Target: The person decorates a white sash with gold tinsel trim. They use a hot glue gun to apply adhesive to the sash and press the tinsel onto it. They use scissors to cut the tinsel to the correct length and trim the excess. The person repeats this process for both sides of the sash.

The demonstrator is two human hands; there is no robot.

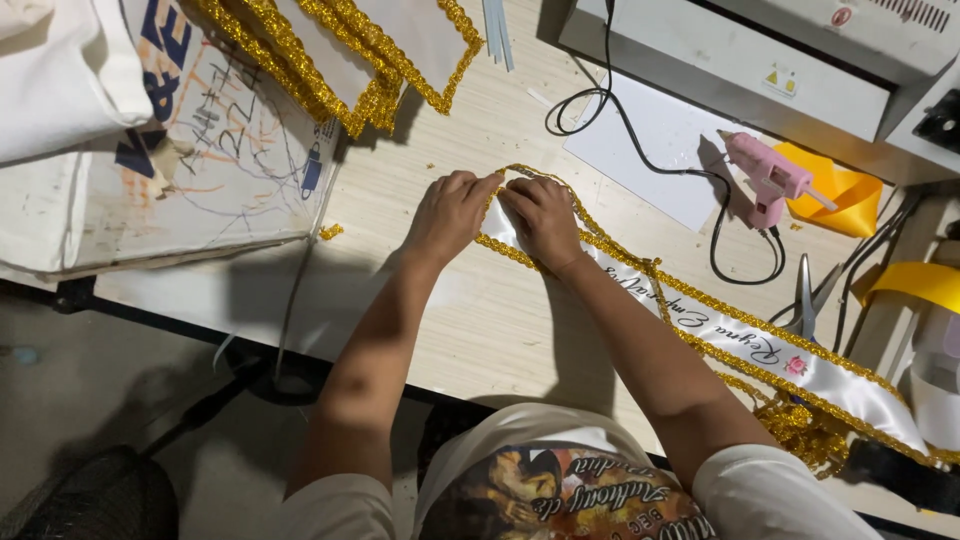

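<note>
Pink glue gun lying on white sheet, black cord trailing across it. Yellow ribbon sitting just beside. Grey machine occupying far edge of wooden table. Scissors resting right. Scribbled white board lying left.

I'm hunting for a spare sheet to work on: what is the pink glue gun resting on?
The pink glue gun stands on a white sheet on the wooden table, beside yellow ribbon. Its base hides what lies directly beneath.

sash end under hands, far end off right edge, scissors partly hidden
</note>
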